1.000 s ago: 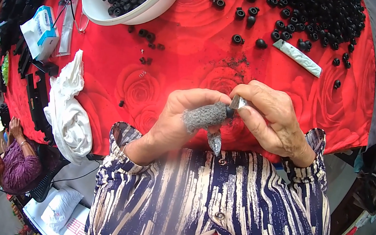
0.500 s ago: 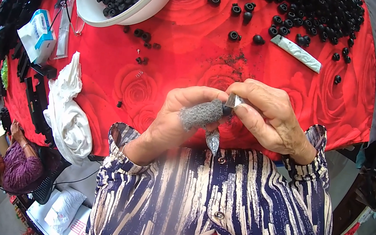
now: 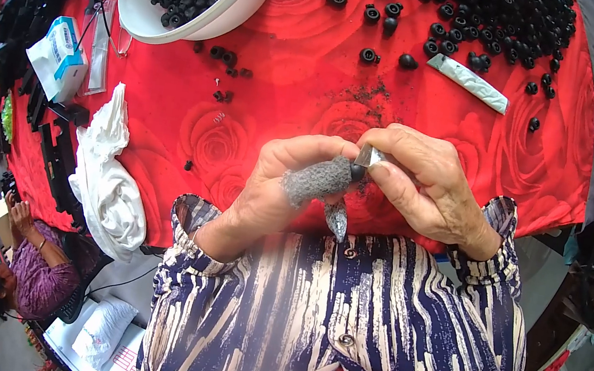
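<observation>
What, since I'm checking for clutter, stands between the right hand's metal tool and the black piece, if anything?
Nothing visible: the right hand holds the metal tool close at the black piece in the left hand; whether they touch is unclear.

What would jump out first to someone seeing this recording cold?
Probably the vivid red rose-patterned cloth spread across the table, with a white bowl of small black parts at its upper left and many more loose black parts at the upper right. Next, near the centre, the right hand holds a small metal blade against a black piece in the left hand, where a fuzzy grey sleeve covers a finger.
</observation>
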Action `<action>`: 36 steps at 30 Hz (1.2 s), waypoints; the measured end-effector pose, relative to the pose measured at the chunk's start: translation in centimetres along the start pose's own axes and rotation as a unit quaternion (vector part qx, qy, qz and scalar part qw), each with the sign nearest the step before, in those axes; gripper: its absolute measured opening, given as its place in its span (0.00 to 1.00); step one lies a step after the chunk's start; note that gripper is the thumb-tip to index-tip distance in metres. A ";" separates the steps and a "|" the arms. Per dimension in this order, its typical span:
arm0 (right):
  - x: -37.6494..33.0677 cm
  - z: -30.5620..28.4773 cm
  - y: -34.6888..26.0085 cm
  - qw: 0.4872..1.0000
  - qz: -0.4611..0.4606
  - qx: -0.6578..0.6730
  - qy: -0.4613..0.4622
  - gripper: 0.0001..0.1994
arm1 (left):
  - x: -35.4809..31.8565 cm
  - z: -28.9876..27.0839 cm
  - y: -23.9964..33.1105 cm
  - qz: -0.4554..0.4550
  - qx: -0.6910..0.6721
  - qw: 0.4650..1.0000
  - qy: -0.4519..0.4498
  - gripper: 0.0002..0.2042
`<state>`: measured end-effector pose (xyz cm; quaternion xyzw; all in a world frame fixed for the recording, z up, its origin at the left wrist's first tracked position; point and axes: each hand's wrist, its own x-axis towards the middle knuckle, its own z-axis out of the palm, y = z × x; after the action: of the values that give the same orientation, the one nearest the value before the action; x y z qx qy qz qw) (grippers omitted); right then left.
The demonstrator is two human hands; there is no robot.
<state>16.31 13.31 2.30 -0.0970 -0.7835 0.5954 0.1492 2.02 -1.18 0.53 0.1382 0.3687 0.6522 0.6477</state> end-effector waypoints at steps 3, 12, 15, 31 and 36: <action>0.1 0.0 0.1 1.000 0.003 0.018 -0.005 0.08 | -0.1 0.0 -0.1 -0.013 -0.023 1.000 0.013 0.13; 0.1 -0.1 0.1 1.000 -0.002 0.020 -0.007 0.07 | -0.1 -0.1 0.3 -0.010 0.010 1.000 -0.016 0.12; -0.1 -0.1 0.6 1.000 -0.018 0.009 -0.009 0.11 | 0.0 0.0 0.2 -0.028 -0.015 0.999 -0.007 0.13; -0.2 -0.4 1.0 0.993 -0.102 -0.064 0.013 0.16 | 0.9 -1.1 0.3 -0.003 -0.089 0.996 0.019 0.11; 0.2 0.4 0.9 0.975 -0.177 -0.104 0.080 0.19 | 0.4 -0.2 -0.2 -0.063 -0.129 0.989 -0.017 0.11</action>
<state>15.98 13.22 1.30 -0.0188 -0.8316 0.4646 0.3036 1.99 -0.89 0.14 0.0411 0.2782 0.6500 0.7060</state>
